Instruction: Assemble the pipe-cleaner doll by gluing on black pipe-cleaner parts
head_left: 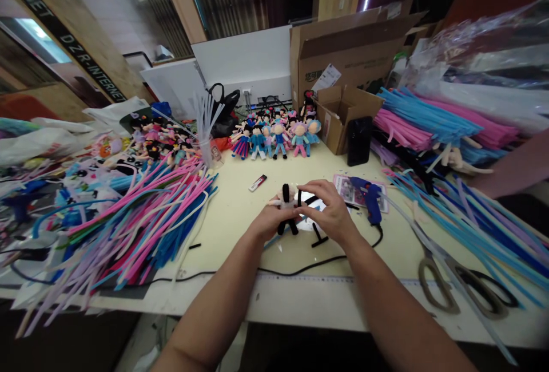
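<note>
My left hand (271, 218) is closed around a small pipe cleaner doll (286, 193), which has a light body, a black strip over its head and black legs below my fingers. Beside the doll, my right hand (326, 207) pinches a short black pipe cleaner piece (299, 197) between thumb and finger, close to the doll's head. Part of the doll is hidden by my fingers. Under my right hand, a bent black pipe cleaner piece (318, 237) lies on the table. A blue glue gun (371, 200) rests to the right, on a printed card (386, 190).
Finished dolls (278, 138) stand in rows at the back, near an open cardboard box (337, 110) and a black phone (359, 141). Coloured pipe cleaners (146, 212) heap at left, with more bundles (429, 120) at right. Large scissors (444, 266) and a cable (295, 273) lie nearer me.
</note>
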Available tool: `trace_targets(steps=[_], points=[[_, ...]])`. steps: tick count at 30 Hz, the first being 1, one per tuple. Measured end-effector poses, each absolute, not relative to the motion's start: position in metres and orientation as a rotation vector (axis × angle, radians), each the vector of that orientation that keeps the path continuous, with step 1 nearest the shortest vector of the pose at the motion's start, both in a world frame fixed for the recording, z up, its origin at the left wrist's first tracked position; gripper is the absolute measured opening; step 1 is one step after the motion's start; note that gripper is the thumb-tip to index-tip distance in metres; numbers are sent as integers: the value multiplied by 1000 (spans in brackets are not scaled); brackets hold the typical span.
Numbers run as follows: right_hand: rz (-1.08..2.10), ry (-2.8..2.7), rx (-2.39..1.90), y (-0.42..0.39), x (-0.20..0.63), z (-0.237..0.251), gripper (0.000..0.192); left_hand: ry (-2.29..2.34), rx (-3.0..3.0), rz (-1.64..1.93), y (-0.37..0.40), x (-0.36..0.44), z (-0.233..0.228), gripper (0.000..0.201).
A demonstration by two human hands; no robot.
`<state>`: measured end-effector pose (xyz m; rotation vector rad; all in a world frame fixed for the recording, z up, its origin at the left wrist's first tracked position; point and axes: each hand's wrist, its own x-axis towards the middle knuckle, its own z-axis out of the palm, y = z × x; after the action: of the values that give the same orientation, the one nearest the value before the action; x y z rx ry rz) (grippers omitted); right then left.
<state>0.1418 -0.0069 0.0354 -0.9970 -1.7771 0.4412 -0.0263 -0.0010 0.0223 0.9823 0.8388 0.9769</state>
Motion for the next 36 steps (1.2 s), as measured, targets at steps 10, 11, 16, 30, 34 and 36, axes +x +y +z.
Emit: trace_targets(steps=[10,11,16,30,34,36], points=[[481,-1739,-979,-8,139,35,35,854,993,892,-6,-22,23,38],[491,-1735,-980,-8,138,35,36,849,991,890,-7,-22,23,39],[554,-1713,-984,-8,136,35,37,814,1003,884,-8,-20,24,41],[605,-1714,-956,-7,135,31,39,778,1050,885,-11,-19,30,37],[617,-1714,-964,-7,134,29,41,779,1058,881,-10,-20,28,36],[604,-1717,-965,-6,134,28,41,776,1057,880,-10,-20,26,36]])
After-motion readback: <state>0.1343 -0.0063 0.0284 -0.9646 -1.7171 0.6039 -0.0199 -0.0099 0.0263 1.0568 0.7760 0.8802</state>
